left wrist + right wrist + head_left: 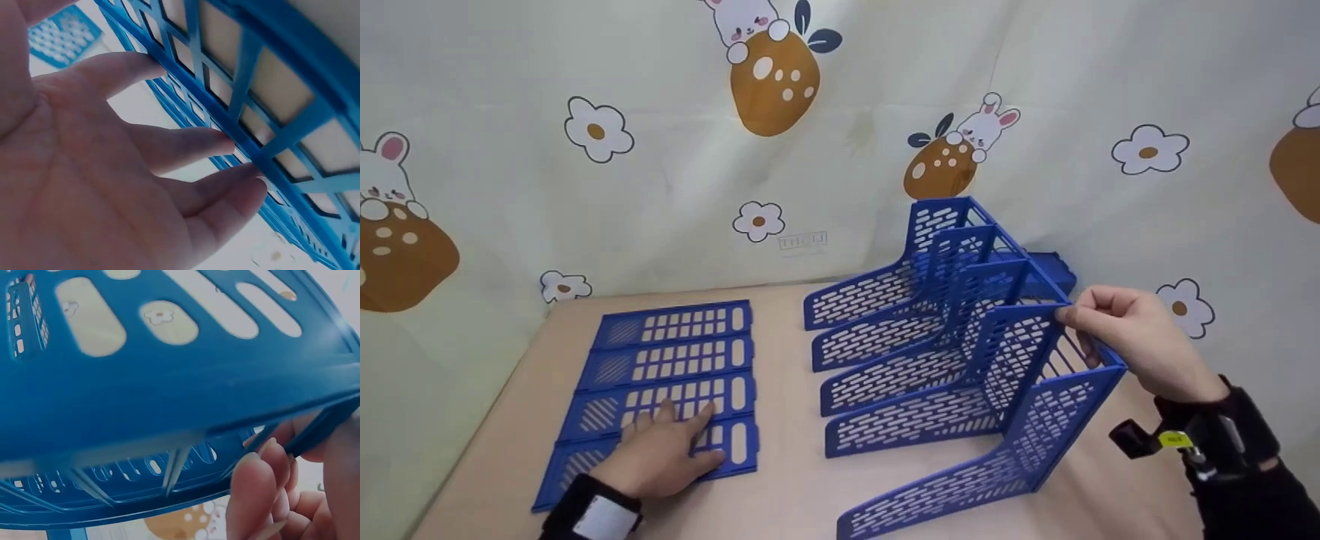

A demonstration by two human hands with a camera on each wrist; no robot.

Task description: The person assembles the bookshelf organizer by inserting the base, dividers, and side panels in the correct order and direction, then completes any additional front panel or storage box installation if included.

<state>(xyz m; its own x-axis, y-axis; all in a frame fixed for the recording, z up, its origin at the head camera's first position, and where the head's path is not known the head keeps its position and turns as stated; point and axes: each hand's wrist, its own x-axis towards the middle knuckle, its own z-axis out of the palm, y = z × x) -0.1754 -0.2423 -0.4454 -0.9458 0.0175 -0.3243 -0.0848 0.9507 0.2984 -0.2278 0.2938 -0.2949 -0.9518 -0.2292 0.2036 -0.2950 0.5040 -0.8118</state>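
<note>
Beneath spread-fingered left hand (664, 454), flat panels (675, 379), likely light and stiff; pinched in right hand (1140, 337), rack (971, 337) by top rail (1050, 277), seemingly its surest hold.

My clear lane is the strip of bare table (787, 420) between the flat blue panels (660, 380) and the blue rack (960, 315). The rack's bays open toward this lane. The nearest bay gives the widest entry in the head view; farther bays are narrower, bounded by upright perforated dividers (885, 371). Access from the right is obstructed by the rack's barred back and by my right hand (1140, 337), pinching its top rail. My left hand (660, 454) covers part of the nearer panels. The curtain (675, 195) limits far-side reach; a blue piece (1050, 271) obstructs the area behind the rack.
</note>
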